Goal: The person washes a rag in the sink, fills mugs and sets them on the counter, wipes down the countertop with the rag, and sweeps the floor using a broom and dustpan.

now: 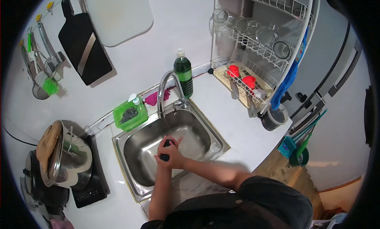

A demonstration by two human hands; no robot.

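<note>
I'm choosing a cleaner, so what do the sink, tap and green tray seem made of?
Sink: probably stainless steel, satin, from its soft grey sheen. Tap: likely chromed metal, given its bright, mirror-like highlights. Green tray: apparently smooth plastic, judging by its vivid, even colour.

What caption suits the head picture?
Left hand and right hand hold a dark object beneath the tap, over the sink.

Pretty compact kitchen corner: plain white wall [132, 67], white countertop [225, 114], white wire rack [307, 15] beside a grey panel [332, 31], worn-looking brown floor [273, 169]. Bright light, soft shadows on the wall.
</note>
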